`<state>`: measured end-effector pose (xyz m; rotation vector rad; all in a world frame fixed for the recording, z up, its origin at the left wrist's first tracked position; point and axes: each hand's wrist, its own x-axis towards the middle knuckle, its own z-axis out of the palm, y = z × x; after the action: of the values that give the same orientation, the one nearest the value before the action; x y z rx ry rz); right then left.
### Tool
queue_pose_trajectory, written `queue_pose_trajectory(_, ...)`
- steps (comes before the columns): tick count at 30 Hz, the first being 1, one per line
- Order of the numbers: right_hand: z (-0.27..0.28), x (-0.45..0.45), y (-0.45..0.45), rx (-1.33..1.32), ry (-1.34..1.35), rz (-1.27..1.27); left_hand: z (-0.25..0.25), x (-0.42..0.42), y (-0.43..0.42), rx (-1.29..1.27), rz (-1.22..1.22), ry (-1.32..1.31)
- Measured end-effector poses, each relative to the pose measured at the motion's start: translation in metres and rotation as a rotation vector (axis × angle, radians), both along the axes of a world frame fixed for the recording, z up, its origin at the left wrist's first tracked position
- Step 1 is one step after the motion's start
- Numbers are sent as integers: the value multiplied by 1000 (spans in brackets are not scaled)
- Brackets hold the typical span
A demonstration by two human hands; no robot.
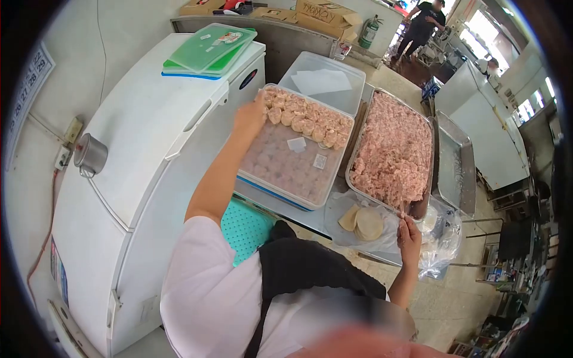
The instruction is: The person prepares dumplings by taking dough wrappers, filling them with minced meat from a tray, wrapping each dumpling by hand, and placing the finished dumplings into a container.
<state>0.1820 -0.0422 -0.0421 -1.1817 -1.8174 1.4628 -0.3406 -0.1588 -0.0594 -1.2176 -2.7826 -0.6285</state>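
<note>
My left hand [250, 114] is at the far left corner of a shallow plastic tray [334, 152], its fingers bunched beside the end of the dumpling rows. What they hold, if anything, is hidden. Rows of dumplings [304, 124] line the tray's far side. My right hand [409, 237] is closed round the handle of a thin, narrow spatula [402, 206], whose far end meets the ground meat filling [394, 140]. That filling heaps up in a large metal pan [352, 160]. Round dumpling wrappers [369, 224] lie on plastic just left of my right hand.
Behind the dumpling tray stands a clear plastic bin [352, 76] with white sheets. A second metal pan [456, 161] sits right of the filling. Green lids [209, 48] rest on a white chest freezer [149, 101] at left. Another person [425, 27] stands far back.
</note>
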Motion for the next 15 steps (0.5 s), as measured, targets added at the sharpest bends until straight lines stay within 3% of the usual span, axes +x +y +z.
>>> queue_pose_trajectory(2,-1,-6,-5,2,12,-7,-19,-14,9,14,-60,-31)
queue_pose_trajectory(5,-3,-11,-6,5,18,-23,-7,-15,-3,48,-137,18)
queue_pose_trajectory(11,-6,-8,-9,-22,21,-66,-8,-26,-5,36,-189,369)
queue_pose_trajectory(15,0,-8,-12,-18,-1,-85,-2,-38,-3,-14,-200,331)
